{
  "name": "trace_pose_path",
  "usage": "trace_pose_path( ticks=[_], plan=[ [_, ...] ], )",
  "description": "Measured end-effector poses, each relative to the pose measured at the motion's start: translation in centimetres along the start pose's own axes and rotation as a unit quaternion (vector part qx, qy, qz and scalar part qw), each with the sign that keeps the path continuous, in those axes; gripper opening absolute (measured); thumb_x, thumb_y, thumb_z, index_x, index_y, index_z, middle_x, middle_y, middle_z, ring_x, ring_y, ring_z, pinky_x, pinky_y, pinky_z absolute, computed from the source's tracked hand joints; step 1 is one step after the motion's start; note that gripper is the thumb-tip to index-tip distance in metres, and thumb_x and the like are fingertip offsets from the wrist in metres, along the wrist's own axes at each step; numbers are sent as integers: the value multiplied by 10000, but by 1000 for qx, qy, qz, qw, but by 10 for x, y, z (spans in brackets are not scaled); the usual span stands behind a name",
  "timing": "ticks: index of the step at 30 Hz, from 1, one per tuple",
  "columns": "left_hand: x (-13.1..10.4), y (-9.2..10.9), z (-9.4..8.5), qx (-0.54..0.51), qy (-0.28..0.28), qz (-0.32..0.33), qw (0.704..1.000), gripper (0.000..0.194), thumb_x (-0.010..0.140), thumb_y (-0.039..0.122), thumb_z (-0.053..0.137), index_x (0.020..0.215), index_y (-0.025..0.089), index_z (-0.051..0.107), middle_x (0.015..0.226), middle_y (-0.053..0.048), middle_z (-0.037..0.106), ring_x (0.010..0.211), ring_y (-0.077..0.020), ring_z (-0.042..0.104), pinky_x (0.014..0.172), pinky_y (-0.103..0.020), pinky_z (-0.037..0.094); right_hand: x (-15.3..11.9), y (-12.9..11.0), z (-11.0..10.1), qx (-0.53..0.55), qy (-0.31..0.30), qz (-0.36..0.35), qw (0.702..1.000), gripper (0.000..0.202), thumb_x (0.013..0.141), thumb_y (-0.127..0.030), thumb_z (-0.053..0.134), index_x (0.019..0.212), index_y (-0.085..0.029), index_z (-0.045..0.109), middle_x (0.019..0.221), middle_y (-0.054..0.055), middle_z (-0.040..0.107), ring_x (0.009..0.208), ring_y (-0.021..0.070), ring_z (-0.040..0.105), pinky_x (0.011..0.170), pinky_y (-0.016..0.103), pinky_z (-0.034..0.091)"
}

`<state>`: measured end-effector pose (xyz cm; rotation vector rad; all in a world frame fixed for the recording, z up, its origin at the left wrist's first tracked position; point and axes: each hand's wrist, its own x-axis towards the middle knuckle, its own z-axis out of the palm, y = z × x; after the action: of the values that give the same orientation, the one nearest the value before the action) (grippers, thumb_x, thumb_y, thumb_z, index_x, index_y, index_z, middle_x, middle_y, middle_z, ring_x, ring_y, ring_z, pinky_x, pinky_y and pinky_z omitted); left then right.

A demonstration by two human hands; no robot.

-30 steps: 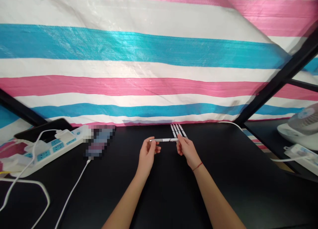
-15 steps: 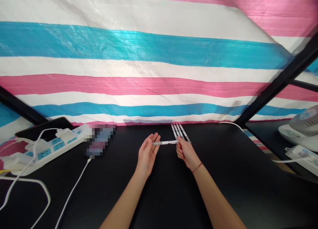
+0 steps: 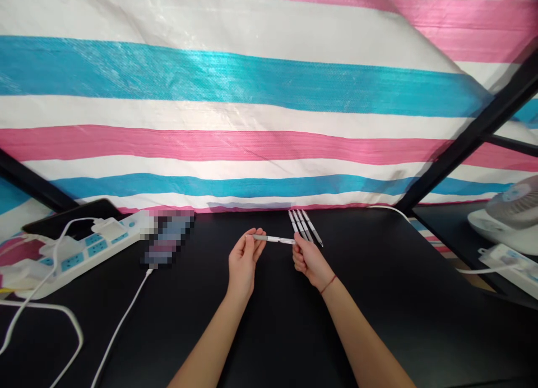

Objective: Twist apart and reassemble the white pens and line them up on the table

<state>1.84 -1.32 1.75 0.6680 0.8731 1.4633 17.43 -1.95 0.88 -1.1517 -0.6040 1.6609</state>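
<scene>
A white pen (image 3: pixel 274 239) with a grey grip is held almost level above the black table, stretched between my two hands. Its grey end lies under the thumb and against the fingers of my left hand (image 3: pixel 242 262). My right hand (image 3: pixel 311 260), with a thin red cord at the wrist, pinches the other end between thumb and forefinger, the remaining fingers curled in. Just beyond the right hand, several similar white and grey pens (image 3: pixel 305 226) lie side by side on the table, slanting.
At the left are a power strip (image 3: pixel 90 252) with plugs, a dark tablet-like object (image 3: pixel 71 218) and a pixelated phone-like device (image 3: pixel 170 239) on a white cable (image 3: pixel 121 325). A fan (image 3: pixel 510 214) stands far right. Behind the table (image 3: pixel 273 332) hangs a striped sheet (image 3: pixel 260 147).
Both hands and the held pen have shifted slightly left. The left fingers now sit closer over the pen's grey end, and the row of pens shows more fully beyond the right hand.
</scene>
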Motion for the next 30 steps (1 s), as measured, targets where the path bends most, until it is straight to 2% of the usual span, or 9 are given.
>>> trace_pose_path(
  ticks=[5,8,12,14,19,22,26,28,30],
  plan=[
    [5,4,-4,14,48,14,999,213,849,318,553,963,142,593,1019,-100,669,982,-203,637,965,-416,453,0,6,8,-84,18,-61,995,454,734,-591,551,583,-178,438,437,-83,351,339,29,242,340,165,132],
    [7,9,-6,18,67,18,997,192,849,300,555,945,138,598,995,-96,673,952,-195,648,951,-406,466,2,11,9,-165,27,-150,974,410,763,-561,530,626,-176,493,506,-47,434,379,50,323,343,177,196],
    [10,11,-8,17,64,17,998,201,843,310,564,958,150,603,1017,-90,665,945,-179,647,936,-383,478,4,11,7,-200,30,-244,949,262,752,-442,591,852,-204,545,591,-45,489,456,85,438,390,188,330],
    [11,11,-9,21,57,-2,998,211,824,318,588,960,157,609,1020,-82,662,921,-166,651,919,-369,488,4,8,5,-183,34,-254,949,269,738,-404,614,910,-214,531,600,-51,487,482,96,471,400,190,362],
    [12,11,-11,44,52,-54,996,231,743,318,680,891,149,627,834,-37,660,789,-128,654,857,-329,520,0,-4,2,-125,68,-256,956,272,738,-420,621,875,-192,562,683,-7,551,534,111,517,402,202,399],
    [11,12,-10,77,36,-69,994,272,714,314,707,920,152,633,779,-25,645,746,-120,645,804,-305,539,-2,-9,-3,-112,82,-272,952,252,737,-397,634,861,-184,579,738,13,569,589,118,536,425,202,423],
    [11,11,-10,130,17,-77,988,325,712,339,702,949,122,654,779,-51,647,726,-119,632,745,-263,546,-2,-12,-8,-84,78,-271,956,355,707,-367,678,996,-204,553,902,35,603,643,123,566,453,203,454],
    [11,10,-11,136,16,-69,988,337,711,357,699,941,114,660,784,-56,647,732,-118,628,734,-245,544,-2,-13,-10,-85,94,-254,959,376,722,-417,658,1009,-202,544,876,34,613,604,120,564,430,204,448],
    [11,10,-11,140,13,-61,988,350,706,371,699,943,116,661,788,-55,647,736,-117,625,723,-234,542,-1,-14,-12,-117,106,-241,957,314,748,-464,618,852,-171,576,736,16,598,533,102,529,401,191,417]
  ],
)
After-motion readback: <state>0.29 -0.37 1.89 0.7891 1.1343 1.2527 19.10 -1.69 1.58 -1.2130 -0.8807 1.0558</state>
